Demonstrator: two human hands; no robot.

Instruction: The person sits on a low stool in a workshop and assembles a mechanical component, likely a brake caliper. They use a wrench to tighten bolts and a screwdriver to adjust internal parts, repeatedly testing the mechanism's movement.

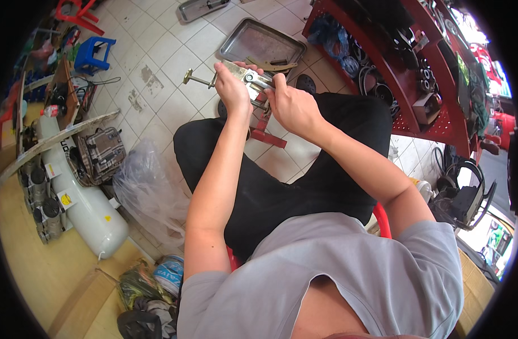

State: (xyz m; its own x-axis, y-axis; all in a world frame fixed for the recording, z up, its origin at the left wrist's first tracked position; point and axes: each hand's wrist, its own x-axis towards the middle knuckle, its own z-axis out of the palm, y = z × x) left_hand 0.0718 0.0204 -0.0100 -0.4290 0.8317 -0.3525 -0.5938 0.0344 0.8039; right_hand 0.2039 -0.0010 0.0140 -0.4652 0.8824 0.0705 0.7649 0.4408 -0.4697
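Left hand point(234, 90) grips, right hand point(297, 108) pinches, an apparent metal screw clamp point(251, 79): likely heavy, rigid; hold its body.

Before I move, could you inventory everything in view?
T-screw metal clamp: 1, silvery, upper centre
Metal trays: 2, silvery, on the floor ahead
Metal piece: 1, red, upper centre
Plastic seats: 2, blue and red, upper left
Cylindrical tank: 1, white, left
Checked bag: 1, brown, beside the tank
Plastic bag: 1, clear, left
Shelf unit: 1, red, upper right
Edge clutter: uncountable, mixed, sides
Trousers: 1 pair, black, centre
T-shirt: 1, grey, foreground
Left fingers: count unclear, bare, on the clamp
Right fingers: likewise, bare, clamp's right end
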